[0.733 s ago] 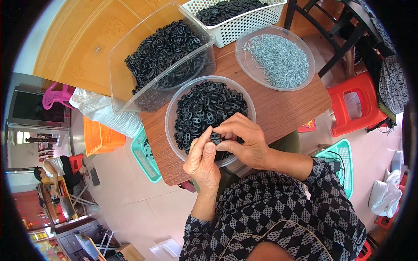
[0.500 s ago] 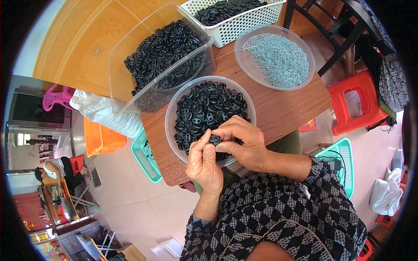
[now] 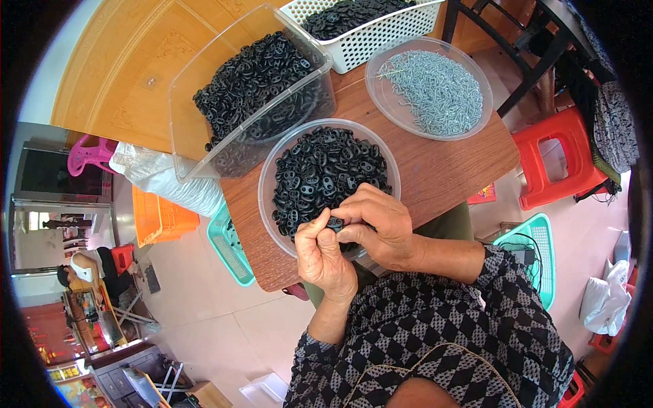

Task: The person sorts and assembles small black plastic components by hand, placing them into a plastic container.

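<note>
A small black oval piece with two holes (image 3: 334, 224) is pinched between my two hands, above the near edge of a round clear tub (image 3: 266, 224). My left hand (image 3: 325, 262) grips its left side with thumb and forefinger. On its other side, my right hand (image 3: 378, 224) has thumb and fingers closed on it. Many loose black two-hole pieces (image 3: 320, 166) like it fill the tub below. Whether a screw is also between my fingers is hidden.
Small silver screws (image 3: 439, 92) lie on a round clear lid (image 3: 484, 112) at the table's (image 3: 435, 173) far right. Behind stand a clear bin (image 3: 187, 102) and a white basket (image 3: 354, 51) of black pieces. A red stool (image 3: 530, 170) and green baskets (image 3: 544, 285) flank the table.
My left hand has shifted slightly right and my right hand a little down. The black piece has turned between my fingertips, and more of it shows.
</note>
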`<state>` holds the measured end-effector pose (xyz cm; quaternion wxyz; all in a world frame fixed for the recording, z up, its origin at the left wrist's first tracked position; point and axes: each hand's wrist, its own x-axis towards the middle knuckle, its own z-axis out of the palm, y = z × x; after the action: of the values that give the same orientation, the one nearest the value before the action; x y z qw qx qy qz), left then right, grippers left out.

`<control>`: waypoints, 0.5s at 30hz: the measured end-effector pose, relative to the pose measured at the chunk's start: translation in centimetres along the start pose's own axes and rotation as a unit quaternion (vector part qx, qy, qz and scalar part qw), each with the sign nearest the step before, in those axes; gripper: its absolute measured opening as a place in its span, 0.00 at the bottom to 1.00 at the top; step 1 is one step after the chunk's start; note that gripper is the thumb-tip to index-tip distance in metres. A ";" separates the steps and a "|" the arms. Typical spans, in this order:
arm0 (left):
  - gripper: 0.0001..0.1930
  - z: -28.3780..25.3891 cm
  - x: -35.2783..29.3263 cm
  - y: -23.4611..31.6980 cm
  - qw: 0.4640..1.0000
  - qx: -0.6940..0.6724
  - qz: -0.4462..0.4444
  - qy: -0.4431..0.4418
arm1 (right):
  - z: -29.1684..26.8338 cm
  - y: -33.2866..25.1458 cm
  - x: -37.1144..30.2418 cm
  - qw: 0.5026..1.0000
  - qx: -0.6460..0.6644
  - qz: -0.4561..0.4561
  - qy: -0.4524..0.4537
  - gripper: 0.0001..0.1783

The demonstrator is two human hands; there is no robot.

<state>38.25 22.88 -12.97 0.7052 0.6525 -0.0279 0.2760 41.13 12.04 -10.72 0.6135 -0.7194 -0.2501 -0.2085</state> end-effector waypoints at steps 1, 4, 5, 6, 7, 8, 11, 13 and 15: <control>0.11 0.1 -0.1 0.1 1.000 -0.002 0.001 -0.001 | 0.0 0.0 0.0 1.000 -0.012 -0.020 0.004 0.12; 0.08 0.1 -0.2 -0.1 0.999 0.042 0.003 0.000 | -0.5 0.7 0.0 0.995 -0.046 -0.086 -0.009 0.13; 0.08 0.1 -0.3 0.0 0.998 0.058 0.013 -0.005 | -0.6 0.7 -0.2 0.997 -0.052 -0.064 -0.016 0.12; 0.09 0.1 -0.3 0.0 0.997 0.076 0.023 -0.009 | -0.3 1.0 -0.5 0.998 -0.040 -0.057 -0.008 0.11; 0.09 0.0 -0.4 0.3 0.997 0.076 0.009 0.002 | -0.1 0.8 -0.4 0.997 -0.039 -0.068 -0.006 0.12; 0.10 0.2 -0.5 0.8 0.998 0.059 -0.014 0.019 | -0.1 0.6 -0.1 0.996 -0.037 -0.078 -0.003 0.12; 0.11 0.0 -0.5 1.6 0.998 -0.003 -0.062 0.026 | -0.1 -0.6 0.3 0.998 -0.021 -0.067 0.005 0.14; 0.14 0.2 0.1 1.3 0.996 -0.047 -0.069 0.020 | -0.5 -0.7 0.8 0.997 -0.031 -0.064 -0.001 0.15; 0.13 0.2 0.5 1.4 0.998 -0.030 -0.048 0.017 | -0.5 -1.1 0.9 0.999 -0.027 -0.045 -0.004 0.15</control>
<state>38.16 22.83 -11.50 0.7374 0.6266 0.0075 0.2522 41.17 11.77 -9.18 0.5827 -0.7247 -0.2786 -0.2399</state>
